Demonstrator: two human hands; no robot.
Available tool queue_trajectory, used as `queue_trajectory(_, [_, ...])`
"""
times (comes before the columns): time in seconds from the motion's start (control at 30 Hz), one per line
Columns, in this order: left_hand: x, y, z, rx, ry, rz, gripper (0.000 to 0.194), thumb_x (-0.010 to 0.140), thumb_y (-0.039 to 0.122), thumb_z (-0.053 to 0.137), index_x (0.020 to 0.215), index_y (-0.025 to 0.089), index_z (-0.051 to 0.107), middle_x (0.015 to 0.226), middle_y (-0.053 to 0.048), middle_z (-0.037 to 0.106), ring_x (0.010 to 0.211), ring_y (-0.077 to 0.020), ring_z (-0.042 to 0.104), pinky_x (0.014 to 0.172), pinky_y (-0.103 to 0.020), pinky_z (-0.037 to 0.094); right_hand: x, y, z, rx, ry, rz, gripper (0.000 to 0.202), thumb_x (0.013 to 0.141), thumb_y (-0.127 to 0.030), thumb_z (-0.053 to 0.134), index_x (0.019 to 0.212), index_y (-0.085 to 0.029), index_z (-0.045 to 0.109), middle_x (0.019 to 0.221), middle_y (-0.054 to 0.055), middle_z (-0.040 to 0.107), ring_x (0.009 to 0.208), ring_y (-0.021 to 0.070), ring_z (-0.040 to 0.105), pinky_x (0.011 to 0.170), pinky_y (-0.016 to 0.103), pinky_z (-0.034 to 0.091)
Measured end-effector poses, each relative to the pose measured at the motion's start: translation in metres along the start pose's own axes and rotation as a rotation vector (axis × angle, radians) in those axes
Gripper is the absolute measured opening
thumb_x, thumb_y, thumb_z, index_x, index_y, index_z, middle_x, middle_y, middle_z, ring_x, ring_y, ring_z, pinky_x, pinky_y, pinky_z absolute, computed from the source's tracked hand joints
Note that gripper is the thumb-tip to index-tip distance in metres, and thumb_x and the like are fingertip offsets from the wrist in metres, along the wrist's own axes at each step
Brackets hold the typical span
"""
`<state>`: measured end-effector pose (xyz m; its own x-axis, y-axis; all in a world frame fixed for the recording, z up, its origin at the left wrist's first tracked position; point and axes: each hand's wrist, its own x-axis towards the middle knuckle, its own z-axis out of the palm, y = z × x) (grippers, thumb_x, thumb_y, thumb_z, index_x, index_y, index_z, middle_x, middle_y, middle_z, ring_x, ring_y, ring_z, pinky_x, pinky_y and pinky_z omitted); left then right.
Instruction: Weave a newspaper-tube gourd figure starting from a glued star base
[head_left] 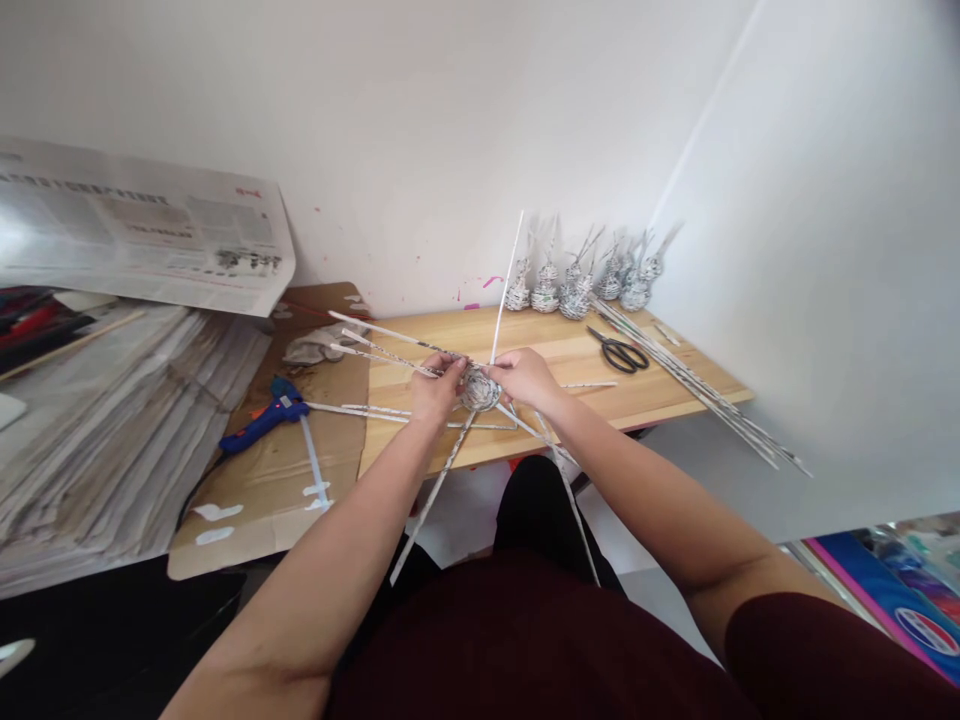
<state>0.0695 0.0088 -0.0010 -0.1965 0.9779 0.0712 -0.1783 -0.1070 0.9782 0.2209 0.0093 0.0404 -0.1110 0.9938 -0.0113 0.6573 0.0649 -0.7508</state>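
A small round piece woven from rolled newspaper (481, 390) is between my hands, above the front part of the wooden table. Long paper sticks spread out from it in several directions. My left hand (438, 385) pinches its left upper edge, with several sticks passing by the fingers. My right hand (525, 378) grips the upper right edge, thumb and fingers together near a white paper stick (508, 285) that points up. Two sticks hang past the table's front edge toward my lap. The fingertips partly cover the weave.
Woven paper gourd shapes (576, 295) stand along the wall. Black-handled scissors (621, 351) and a bundle of paper sticks (694, 385) lie on the right of the wooden table (405, 330). A blue glue gun (266, 415) rests on cardboard (247, 530), beside stacked newspapers (97, 450).
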Motion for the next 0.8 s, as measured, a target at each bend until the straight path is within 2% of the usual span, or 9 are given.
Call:
queue_trajectory(0.3, [0.002, 0.005, 0.001, 0.084, 0.057, -0.015, 0.03, 0.065, 0.042, 0.076, 0.079, 0.018, 0.065, 0.072, -0.001, 0.065, 0.063, -0.014, 0.059, 0.053, -0.023, 0.05, -0.005, 0.002, 0.008, -0.015, 0.055, -0.058, 0.027, 0.082, -0.044, 0.064, 0.077, -0.019, 0.073, 0.049, -0.002, 0.058, 0.047, 0.0126, 0.056, 0.052, 0.021, 0.037])
queue_trajectory(0.43, [0.003, 0.001, -0.005, 0.039, 0.007, -0.035, 0.035, 0.061, 0.042, 0.08, 0.082, 0.017, 0.067, 0.074, -0.002, 0.066, 0.068, -0.0147, 0.062, 0.059, -0.026, 0.053, -0.003, 0.005, 0.01, -0.096, 0.104, -0.071, 0.028, 0.084, -0.041, 0.062, 0.071, -0.018, 0.072, 0.049, -0.001, 0.058, 0.053, 0.013, 0.056, 0.054, 0.022, 0.035])
queue_trajectory(0.6, [0.006, -0.005, -0.014, -0.084, -0.113, -0.195, 0.049, 0.046, 0.031, 0.091, 0.085, 0.013, 0.07, 0.075, -0.004, 0.07, 0.071, -0.0152, 0.066, 0.073, -0.031, 0.056, 0.001, 0.009, 0.007, -0.05, 0.124, -0.042, 0.027, 0.081, -0.04, 0.065, 0.071, -0.017, 0.072, 0.05, -0.002, 0.058, 0.052, 0.0117, 0.054, 0.052, 0.021, 0.033])
queue_trajectory(0.7, [0.008, -0.007, -0.016, -0.109, -0.107, -0.239, 0.037, 0.047, 0.024, 0.091, 0.075, 0.01, 0.071, 0.072, -0.005, 0.071, 0.07, -0.0143, 0.066, 0.075, -0.029, 0.056, 0.001, 0.008, 0.005, -0.014, 0.086, -0.01, 0.026, 0.081, -0.039, 0.066, 0.071, -0.016, 0.072, 0.049, -0.002, 0.056, 0.047, 0.0108, 0.052, 0.05, 0.021, 0.034])
queue_trajectory(0.8, [0.012, -0.004, -0.014, -0.095, -0.016, -0.245, 0.024, 0.056, 0.017, 0.087, 0.068, 0.009, 0.068, 0.068, -0.002, 0.068, 0.065, -0.0117, 0.064, 0.068, -0.026, 0.057, 0.002, 0.008, 0.004, 0.022, 0.066, 0.019, 0.024, 0.082, -0.037, 0.066, 0.074, -0.015, 0.073, 0.047, -0.002, 0.056, 0.043, 0.0101, 0.051, 0.049, 0.021, 0.035])
